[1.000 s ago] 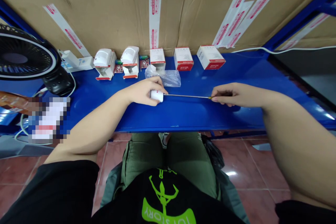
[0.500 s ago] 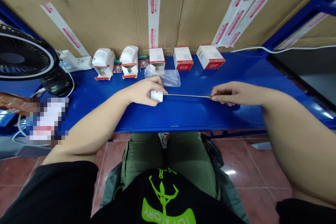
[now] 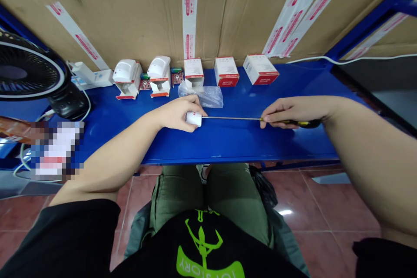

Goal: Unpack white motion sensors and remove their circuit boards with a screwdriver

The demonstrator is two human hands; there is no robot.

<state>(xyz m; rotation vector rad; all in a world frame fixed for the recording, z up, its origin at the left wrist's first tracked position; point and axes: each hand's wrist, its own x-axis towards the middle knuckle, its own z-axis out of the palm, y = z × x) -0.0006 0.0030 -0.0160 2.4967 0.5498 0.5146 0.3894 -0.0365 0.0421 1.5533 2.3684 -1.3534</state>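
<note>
At mid-front of the blue counter (image 3: 228,143), left hand (image 3: 176,114) curls closed around a white sensor casing (image 3: 193,118); right hand (image 3: 286,113) pinches a screwdriver (image 3: 231,118) near its handle, tip at the casing, contact unclear. Two bracketed sensors (image 3: 127,74) stand along the back edge, three boxes (image 3: 225,71) beside them, all apparently not yet handled. Blurred packet (image 3: 57,150) unreadable.

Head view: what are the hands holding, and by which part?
Right hand grips a yellow-and-black screwdriver by its handle's front end; left hand holds a white plastic piece by its sides.

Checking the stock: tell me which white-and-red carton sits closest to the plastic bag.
The leftmost carton, right behind the clear plastic bag; the middle carton and right carton stand further off.
</note>
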